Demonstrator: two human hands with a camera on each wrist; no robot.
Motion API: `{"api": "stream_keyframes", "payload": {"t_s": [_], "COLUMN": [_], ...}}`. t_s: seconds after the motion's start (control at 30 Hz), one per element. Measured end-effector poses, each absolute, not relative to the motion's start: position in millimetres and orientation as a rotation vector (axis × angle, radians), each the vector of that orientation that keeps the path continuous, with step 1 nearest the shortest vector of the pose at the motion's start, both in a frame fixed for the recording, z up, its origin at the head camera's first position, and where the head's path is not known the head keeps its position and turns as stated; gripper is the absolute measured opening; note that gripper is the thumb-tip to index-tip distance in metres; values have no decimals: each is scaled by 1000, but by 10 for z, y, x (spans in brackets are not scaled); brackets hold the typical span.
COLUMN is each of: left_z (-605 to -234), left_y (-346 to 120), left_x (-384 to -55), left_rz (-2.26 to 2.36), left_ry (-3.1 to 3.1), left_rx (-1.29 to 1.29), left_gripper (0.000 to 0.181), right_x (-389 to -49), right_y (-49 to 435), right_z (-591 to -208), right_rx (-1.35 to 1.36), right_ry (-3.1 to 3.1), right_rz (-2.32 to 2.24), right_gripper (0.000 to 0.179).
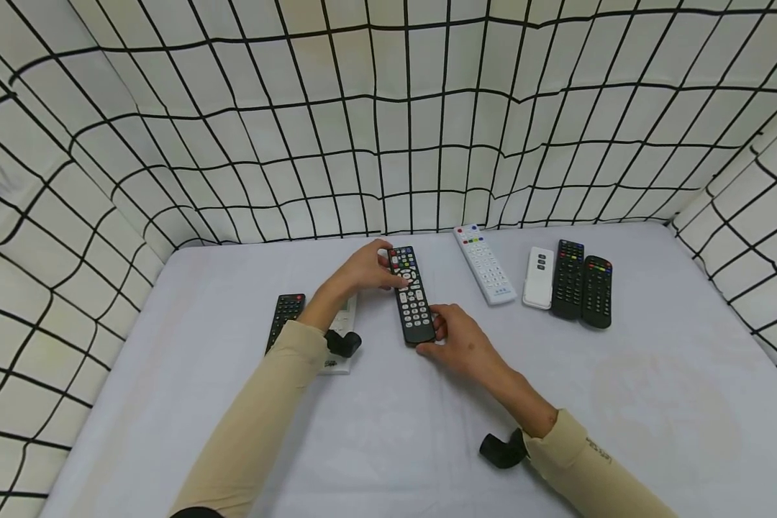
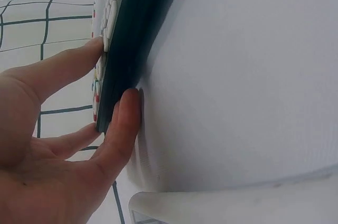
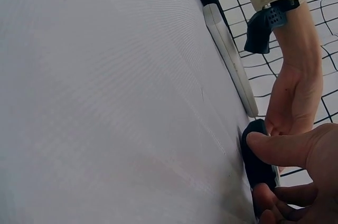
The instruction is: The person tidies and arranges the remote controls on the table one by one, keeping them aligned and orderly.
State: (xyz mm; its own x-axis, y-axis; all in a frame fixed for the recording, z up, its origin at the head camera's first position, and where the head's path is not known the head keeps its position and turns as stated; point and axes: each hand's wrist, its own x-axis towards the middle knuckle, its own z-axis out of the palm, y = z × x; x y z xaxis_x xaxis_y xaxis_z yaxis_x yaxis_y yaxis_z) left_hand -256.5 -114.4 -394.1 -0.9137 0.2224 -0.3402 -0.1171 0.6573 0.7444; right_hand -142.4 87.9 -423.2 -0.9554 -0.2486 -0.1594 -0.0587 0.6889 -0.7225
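A black remote control (image 1: 413,298) with pale buttons lies between both hands near the middle of the table. My left hand (image 1: 365,267) pinches its far end, thumb on the button face and fingers along the side and edge. In the left wrist view the remote's dark side (image 2: 132,39) stands tilted beside the thumb, with fingertips at its lower edge. The near end is gripped by my right hand (image 1: 462,344), its thumb on the end and its fingers at the right side. The right wrist view shows that thumb pressed on the dark end (image 3: 257,163).
Left of the hands lie a black remote (image 1: 288,308) and a white remote (image 1: 342,324), partly hidden by the left arm. To the right are a long white remote (image 1: 484,265), a small white remote (image 1: 539,278) and two black remotes (image 1: 568,280). Black netting (image 1: 408,101) covers the walls.
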Motion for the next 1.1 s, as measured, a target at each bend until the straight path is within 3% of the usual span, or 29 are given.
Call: {"api": "stream_keyframes", "payload": {"t_s": [0.6, 1.1], "left_z": [-3911, -3884], "left_y": [-1177, -1275], "left_x": [-2483, -2356], "left_rz": [1137, 1168], "left_ry": [2477, 2459], "left_rx": [36, 167], "left_gripper": [87, 90], "right_x": [-1336, -1176], "right_y": [896, 834], "right_z": [-4194, -4175], "right_rx": [-196, -195], "right_ry": [2618, 2546], "right_rz": [-1191, -1297], "right_gripper": [74, 79]}}
